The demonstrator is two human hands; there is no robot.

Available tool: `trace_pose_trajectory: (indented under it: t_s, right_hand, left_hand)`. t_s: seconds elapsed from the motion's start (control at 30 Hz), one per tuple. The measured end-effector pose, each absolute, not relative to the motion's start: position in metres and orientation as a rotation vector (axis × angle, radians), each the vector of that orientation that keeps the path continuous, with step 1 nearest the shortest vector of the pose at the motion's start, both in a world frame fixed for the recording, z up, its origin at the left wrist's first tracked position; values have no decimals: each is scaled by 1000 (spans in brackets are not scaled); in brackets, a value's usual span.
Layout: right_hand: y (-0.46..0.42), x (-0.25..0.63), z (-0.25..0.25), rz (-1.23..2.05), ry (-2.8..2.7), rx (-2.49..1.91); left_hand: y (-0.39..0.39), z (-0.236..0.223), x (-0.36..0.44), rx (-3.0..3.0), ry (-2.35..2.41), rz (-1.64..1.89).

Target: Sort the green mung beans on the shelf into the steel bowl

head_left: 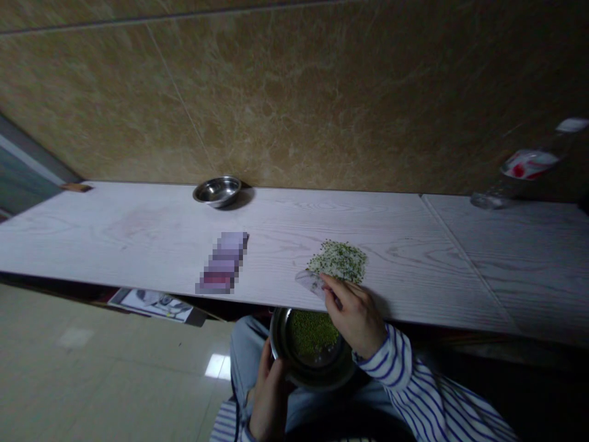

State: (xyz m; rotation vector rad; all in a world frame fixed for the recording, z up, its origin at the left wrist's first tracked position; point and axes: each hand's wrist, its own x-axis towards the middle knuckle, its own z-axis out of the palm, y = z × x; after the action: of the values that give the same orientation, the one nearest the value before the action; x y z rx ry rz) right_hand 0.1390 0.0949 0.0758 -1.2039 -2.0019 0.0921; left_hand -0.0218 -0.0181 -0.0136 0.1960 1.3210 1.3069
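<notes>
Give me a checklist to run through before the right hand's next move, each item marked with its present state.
1. Left hand steadying the large, round, silver metal bowl at its rim: ok.
2. Right hand holding the thin, translucent sheet beside the loose pile of small green and white grains: ok.
3. Green and white grains separated in the pile: not ok, they lie mixed.
4. Large bowl's far rim meeting the whitish, wood-grain table: cannot tell, the table's edge hides it.
5. Clear plastic bottle with white cap away from the pile: ok, far to the right.
</notes>
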Motion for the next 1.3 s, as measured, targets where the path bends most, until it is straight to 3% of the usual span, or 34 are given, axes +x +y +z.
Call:
trace_pose_trajectory:
  t_s: [0.5, 0.8, 1.3]
  right_hand:
    - [122, 187, 73, 67, -2027, -1206]
    - [155, 211, 73, 203, -2094, -1173]
    - [182, 222, 75, 552, -1730, -1257]
  left_hand:
    - [8, 1, -1, 132, 1304, 1304]
    - [3, 15, 37, 66, 1293, 1417]
    - [10, 18, 15, 179, 1303, 1223]
